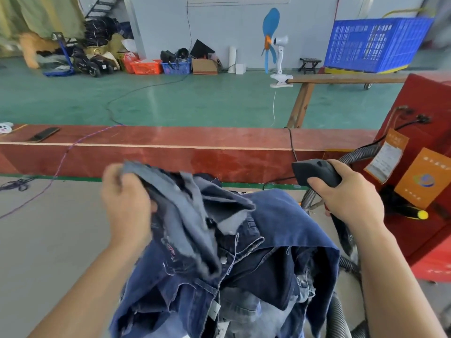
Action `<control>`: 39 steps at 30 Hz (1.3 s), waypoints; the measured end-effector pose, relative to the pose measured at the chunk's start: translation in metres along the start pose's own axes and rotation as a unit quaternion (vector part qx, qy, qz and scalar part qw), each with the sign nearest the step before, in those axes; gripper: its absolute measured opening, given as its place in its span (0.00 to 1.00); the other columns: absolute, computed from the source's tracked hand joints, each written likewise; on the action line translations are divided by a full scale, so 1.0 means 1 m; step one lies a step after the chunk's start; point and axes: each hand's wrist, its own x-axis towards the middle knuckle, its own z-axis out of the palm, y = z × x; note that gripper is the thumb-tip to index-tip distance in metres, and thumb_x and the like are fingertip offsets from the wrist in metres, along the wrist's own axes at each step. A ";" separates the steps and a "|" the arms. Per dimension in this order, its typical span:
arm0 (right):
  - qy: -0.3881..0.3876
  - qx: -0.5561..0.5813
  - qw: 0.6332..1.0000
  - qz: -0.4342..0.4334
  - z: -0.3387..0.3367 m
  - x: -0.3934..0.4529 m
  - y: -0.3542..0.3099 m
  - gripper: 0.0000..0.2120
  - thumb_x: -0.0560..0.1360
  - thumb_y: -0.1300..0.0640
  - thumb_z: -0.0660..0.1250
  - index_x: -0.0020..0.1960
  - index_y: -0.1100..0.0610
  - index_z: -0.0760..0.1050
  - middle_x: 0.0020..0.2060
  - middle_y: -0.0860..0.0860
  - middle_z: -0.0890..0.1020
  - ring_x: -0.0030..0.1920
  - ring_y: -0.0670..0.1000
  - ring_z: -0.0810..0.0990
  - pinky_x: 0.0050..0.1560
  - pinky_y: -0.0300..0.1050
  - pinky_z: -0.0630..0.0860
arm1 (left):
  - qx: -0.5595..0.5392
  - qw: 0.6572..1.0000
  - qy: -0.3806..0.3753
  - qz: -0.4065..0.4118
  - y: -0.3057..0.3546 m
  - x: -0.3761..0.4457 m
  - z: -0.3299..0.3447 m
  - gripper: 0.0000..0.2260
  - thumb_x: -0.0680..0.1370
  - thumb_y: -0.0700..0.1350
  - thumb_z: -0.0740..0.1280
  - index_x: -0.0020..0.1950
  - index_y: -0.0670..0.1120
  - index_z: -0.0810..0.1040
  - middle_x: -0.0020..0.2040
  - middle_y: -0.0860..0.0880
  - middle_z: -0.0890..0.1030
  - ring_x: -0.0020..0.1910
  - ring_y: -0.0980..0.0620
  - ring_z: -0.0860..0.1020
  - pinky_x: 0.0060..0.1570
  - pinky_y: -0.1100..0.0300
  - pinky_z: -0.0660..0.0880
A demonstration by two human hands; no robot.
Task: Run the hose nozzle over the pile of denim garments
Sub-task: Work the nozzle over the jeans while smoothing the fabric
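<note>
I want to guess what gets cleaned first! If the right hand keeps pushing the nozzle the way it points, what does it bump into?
Probably the raised denim that the left hand grips. The nozzle in the right hand points left toward it, though depth is unclear.

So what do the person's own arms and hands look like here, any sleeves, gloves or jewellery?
Both forearms are bare right down to the bottom edge of the picture, with no sleeve in view. The left hand and right hand wear no gloves, and no ring, watch or wristband shows. The left hand is slightly motion-blurred, so fine detail there cannot be told.
</note>
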 end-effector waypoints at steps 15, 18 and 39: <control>0.008 0.003 1.000 -0.007 0.000 -0.001 0.001 0.19 0.74 0.44 0.66 0.64 0.44 0.71 0.33 0.48 0.79 0.38 0.56 0.81 0.40 0.48 0.77 | 0.313 0.785 -0.519 -0.126 -0.060 -0.018 0.099 0.24 0.78 0.49 0.66 0.70 0.49 0.60 0.53 0.50 0.76 0.43 0.53 0.80 0.38 0.64 0.75; 0.004 0.002 1.000 -0.005 -0.001 0.001 0.005 0.20 0.74 0.45 0.66 0.65 0.45 0.70 0.33 0.48 0.79 0.37 0.56 0.81 0.41 0.48 0.77 | 0.398 0.753 -0.523 -0.011 -0.108 -0.039 0.077 0.15 0.80 0.41 0.62 0.67 0.45 0.72 0.62 0.47 0.77 0.57 0.50 0.75 0.57 0.59 0.71; -0.029 -0.016 0.999 -0.021 0.001 0.000 0.005 0.20 0.74 0.44 0.65 0.66 0.43 0.70 0.37 0.48 0.81 0.40 0.56 0.81 0.43 0.49 0.78 | 0.353 0.782 -0.448 0.252 -0.117 -0.067 0.085 0.17 0.78 0.33 0.61 0.64 0.45 0.77 0.61 0.48 0.79 0.62 0.45 0.74 0.63 0.45 0.68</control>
